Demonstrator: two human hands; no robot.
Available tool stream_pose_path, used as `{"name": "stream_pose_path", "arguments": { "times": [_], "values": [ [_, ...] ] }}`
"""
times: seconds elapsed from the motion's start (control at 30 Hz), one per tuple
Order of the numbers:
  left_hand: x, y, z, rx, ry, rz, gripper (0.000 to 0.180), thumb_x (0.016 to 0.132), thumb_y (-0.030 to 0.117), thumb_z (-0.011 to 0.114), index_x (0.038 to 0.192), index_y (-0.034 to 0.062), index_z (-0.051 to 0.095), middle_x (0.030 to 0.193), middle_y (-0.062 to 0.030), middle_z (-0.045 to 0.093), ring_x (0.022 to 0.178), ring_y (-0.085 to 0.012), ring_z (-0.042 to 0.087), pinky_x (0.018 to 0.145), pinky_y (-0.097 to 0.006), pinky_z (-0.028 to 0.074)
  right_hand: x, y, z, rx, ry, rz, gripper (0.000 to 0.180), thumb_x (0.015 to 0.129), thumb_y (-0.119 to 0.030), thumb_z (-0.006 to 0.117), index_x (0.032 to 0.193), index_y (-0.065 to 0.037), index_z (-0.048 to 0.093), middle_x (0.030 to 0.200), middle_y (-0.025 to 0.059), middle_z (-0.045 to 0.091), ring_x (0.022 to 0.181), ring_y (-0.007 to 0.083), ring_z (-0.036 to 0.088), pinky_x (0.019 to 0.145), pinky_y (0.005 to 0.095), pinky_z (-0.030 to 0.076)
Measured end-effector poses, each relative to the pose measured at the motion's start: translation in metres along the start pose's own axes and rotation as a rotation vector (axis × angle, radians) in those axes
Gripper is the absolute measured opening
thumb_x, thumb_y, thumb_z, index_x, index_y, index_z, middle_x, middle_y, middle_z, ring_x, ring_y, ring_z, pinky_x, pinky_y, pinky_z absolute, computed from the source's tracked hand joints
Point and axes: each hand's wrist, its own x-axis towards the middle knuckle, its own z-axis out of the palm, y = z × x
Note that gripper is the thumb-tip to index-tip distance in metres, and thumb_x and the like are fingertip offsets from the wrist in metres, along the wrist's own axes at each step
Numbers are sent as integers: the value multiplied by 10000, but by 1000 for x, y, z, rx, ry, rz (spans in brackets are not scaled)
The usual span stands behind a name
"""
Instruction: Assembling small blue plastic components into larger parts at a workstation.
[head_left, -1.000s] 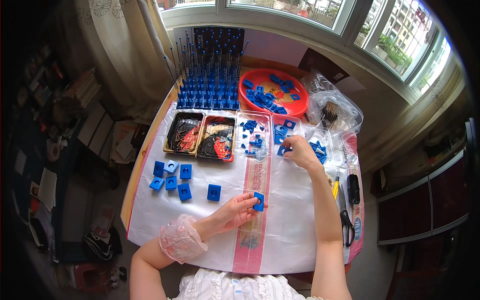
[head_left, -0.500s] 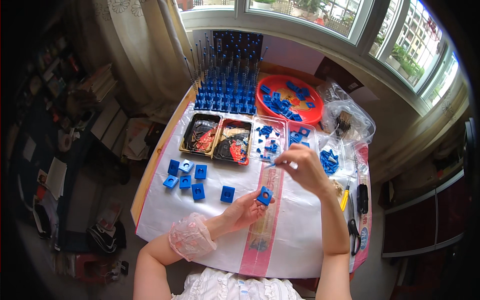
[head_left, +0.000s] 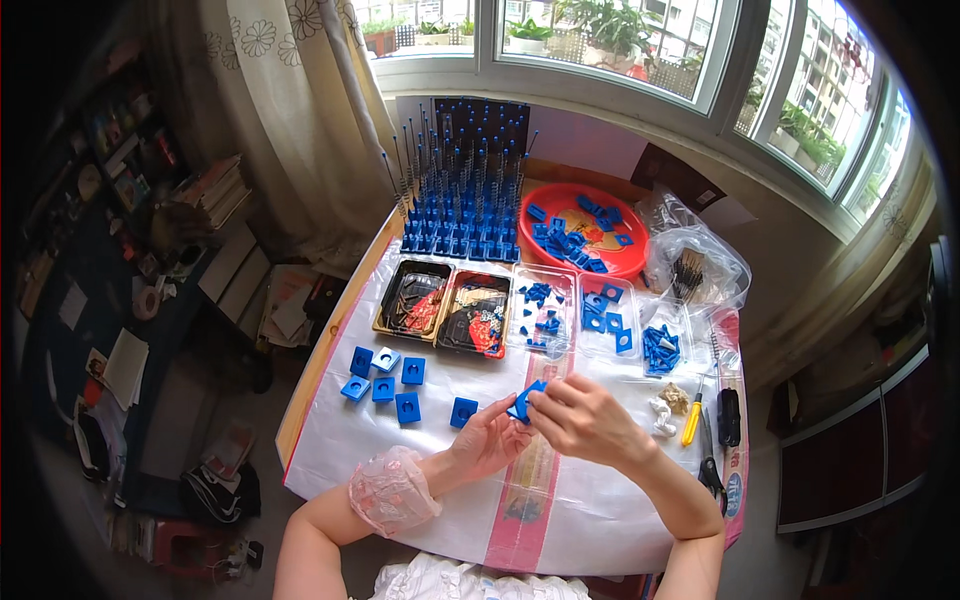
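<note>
My left hand (head_left: 488, 442) holds a blue plastic block (head_left: 520, 404) tilted up at its fingertips, over the middle of the table. Pinched together, the fingers of my right hand (head_left: 592, 422) meet the block from its right side. They cover most of it, along with the small thin blue piece they hold. To the left of my left hand, a single blue square block (head_left: 463, 412) with a round recess lies on the cloth. Farther left sits a loose group of similar blue blocks (head_left: 383, 389).
Behind my hands stand a black divided tray (head_left: 442, 330) of small metal parts and clear trays (head_left: 572, 345) of blue pieces. Beyond are a rack of upright springs and rods (head_left: 462, 215) and a red basin (head_left: 640, 262). A yellow-handled tool (head_left: 691, 424) and scissors (head_left: 710, 470) lie right.
My right hand has come down from beside the clear trays, bringing its small blue piece to the block in my left hand. The block is now tilted. The whole view has shifted slightly.
</note>
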Motion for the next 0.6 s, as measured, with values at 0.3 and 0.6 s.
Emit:
{"name": "stream_pose_path", "arguments": {
  "times": [0.3,0.6],
  "values": [
    [0,-6,-2,360,17,5,276,991,130,577,1243,62,488,1000,-7,598,854,-77,598,790,-213,535,-26,-7,-7,46,35,48,134,700,-62,691,834,-53,692,888,9,624,801,144,617,715,297,513],
    [5,-2,-4,312,14,69,197,1017,126,542,1202,67,508,1005,-37,641,848,-95,632,785,-216,554,-22,5,-24,47,17,114,119,730,-48,723,848,-49,704,937,38,673,806,181,639,682,307,511]
  ]
}}
